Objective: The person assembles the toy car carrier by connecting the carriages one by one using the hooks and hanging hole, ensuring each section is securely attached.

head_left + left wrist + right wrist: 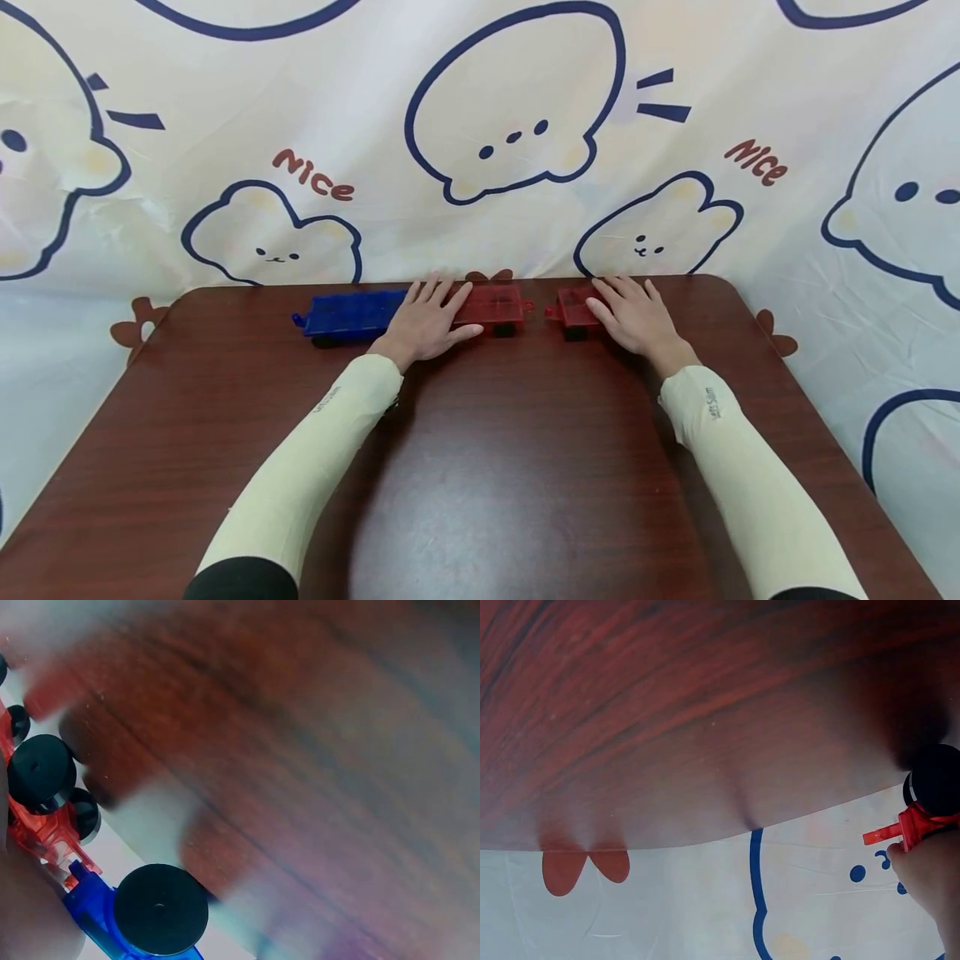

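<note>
Along the table's far edge stand translucent toy wagon bases on black wheels. A blue wagon base is at left, a red wagon base beside it. Across the place where these two meet lies my left hand, fingers straight and spread. The left wrist view has the blue hitch end close against the red one; whether they are linked I cannot tell. Past a small gap, a second red wagon base is partly covered by my right hand, its fingers extended. Its red hitch pokes out in the right wrist view.
The dark brown wooden table stretches from the wagons toward me. Directly behind its far edge hangs a white cloth printed with blue-outlined cartoon faces, and it continues along both sides.
</note>
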The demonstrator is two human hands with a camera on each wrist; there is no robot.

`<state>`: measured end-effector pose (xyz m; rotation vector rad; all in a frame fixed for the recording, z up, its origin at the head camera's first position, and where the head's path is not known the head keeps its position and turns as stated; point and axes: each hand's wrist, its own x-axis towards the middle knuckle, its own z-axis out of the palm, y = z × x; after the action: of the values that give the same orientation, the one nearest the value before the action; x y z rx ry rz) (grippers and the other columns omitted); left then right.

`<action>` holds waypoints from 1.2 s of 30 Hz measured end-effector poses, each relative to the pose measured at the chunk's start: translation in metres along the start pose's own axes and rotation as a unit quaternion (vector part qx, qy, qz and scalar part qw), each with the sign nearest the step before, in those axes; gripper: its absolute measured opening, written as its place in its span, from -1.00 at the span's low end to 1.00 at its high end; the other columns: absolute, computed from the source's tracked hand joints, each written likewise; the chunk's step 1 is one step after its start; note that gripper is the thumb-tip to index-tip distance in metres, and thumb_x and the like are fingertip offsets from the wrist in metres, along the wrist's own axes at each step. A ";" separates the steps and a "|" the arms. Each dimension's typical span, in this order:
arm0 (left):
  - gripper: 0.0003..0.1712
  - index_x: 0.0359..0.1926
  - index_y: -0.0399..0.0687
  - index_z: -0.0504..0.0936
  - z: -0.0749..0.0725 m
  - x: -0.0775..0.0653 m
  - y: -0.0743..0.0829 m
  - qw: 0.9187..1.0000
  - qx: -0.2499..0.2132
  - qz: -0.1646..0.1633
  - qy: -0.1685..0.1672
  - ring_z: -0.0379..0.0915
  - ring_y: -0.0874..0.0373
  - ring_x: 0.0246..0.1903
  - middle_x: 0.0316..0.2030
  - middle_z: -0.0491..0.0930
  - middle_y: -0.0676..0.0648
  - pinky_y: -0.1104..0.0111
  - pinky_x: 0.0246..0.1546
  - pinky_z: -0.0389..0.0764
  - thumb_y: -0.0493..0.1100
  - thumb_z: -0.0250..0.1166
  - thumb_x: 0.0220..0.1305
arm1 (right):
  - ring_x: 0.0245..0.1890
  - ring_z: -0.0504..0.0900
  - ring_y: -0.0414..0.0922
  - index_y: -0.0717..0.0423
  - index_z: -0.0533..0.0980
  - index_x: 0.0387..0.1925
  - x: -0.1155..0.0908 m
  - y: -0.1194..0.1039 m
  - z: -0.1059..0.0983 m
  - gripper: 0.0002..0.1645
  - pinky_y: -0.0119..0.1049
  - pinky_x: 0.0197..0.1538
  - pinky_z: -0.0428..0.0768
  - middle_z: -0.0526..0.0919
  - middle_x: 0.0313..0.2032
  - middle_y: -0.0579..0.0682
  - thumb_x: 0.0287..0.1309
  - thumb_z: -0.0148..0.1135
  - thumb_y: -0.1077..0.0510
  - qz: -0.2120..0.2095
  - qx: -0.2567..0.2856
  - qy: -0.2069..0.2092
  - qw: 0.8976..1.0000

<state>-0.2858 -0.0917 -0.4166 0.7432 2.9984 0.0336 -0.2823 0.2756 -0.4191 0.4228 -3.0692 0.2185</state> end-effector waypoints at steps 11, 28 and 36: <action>-0.04 0.64 0.05 -0.09 -0.001 0.000 0.002 1.000 -0.014 0.011 0.000 -0.31 -0.19 0.57 0.59 -0.08 -0.21 0.00 0.53 -0.22 0.46 -0.19 0.48 | 0.54 -0.02 0.20 0.05 0.12 0.58 0.000 -0.002 0.000 -0.15 0.29 0.49 -0.17 0.13 0.53 0.19 0.53 -0.41 -0.36 0.004 0.001 -0.004 1.000; -0.05 0.64 0.04 -0.11 -0.001 0.001 0.002 1.000 -0.021 0.007 0.001 -0.29 -0.20 0.57 0.59 -0.09 -0.22 0.02 0.53 -0.17 0.44 -0.19 0.49 | 0.54 -0.05 0.18 0.03 0.09 0.59 0.003 -0.010 0.004 -0.15 0.26 0.50 -0.21 0.12 0.53 0.17 0.54 -0.45 -0.36 0.019 -0.001 -0.006 1.000; -0.06 0.64 0.04 -0.13 0.000 0.001 0.001 1.000 -0.028 0.004 0.002 -0.31 -0.18 0.57 0.59 -0.11 -0.21 0.03 0.53 -0.19 0.44 -0.21 0.49 | 0.55 -0.05 0.17 0.02 0.10 0.59 0.005 -0.014 0.004 -0.16 0.25 0.50 -0.22 0.12 0.53 0.16 0.54 -0.44 -0.35 0.021 0.002 -0.002 1.000</action>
<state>-0.2867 -0.0903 -0.4162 0.7508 2.9838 0.1178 -0.2833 0.2600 -0.4207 0.3588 -3.0843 0.2261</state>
